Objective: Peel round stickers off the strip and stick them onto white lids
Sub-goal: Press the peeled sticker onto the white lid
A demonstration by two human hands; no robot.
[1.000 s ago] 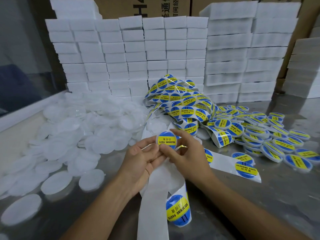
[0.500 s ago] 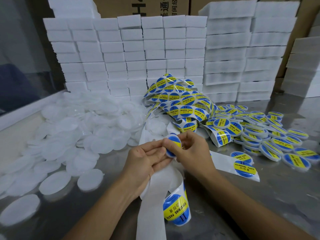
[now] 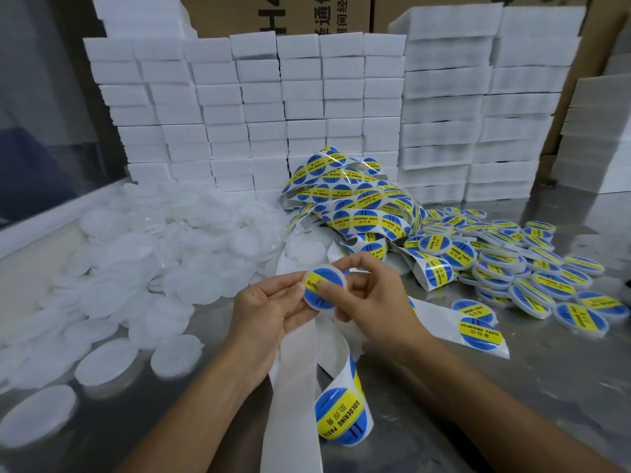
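A white lid bearing a blue and yellow round sticker (image 3: 324, 289) is held between both hands above the steel table. My left hand (image 3: 269, 308) pinches its left edge. My right hand (image 3: 372, 298) grips its right side, thumb pressed on the sticker face. The white backing strip (image 3: 293, 387) trails down from under my hands and curls near a sticker (image 3: 343, 419) at the front. A tangled heap of sticker strip (image 3: 355, 199) lies behind. Bare white lids (image 3: 164, 254) are piled at the left.
Several stickered lids (image 3: 519, 264) are spread at the right on the steel table (image 3: 512, 387). Another strip end with two stickers (image 3: 478, 327) lies right of my hands. Stacks of white foam blocks (image 3: 307, 97) wall the back. A glass pane stands at the left.
The stickered lid has turned in my hands from tilted edge-on to facing up. My right thumb now presses on the sticker face.
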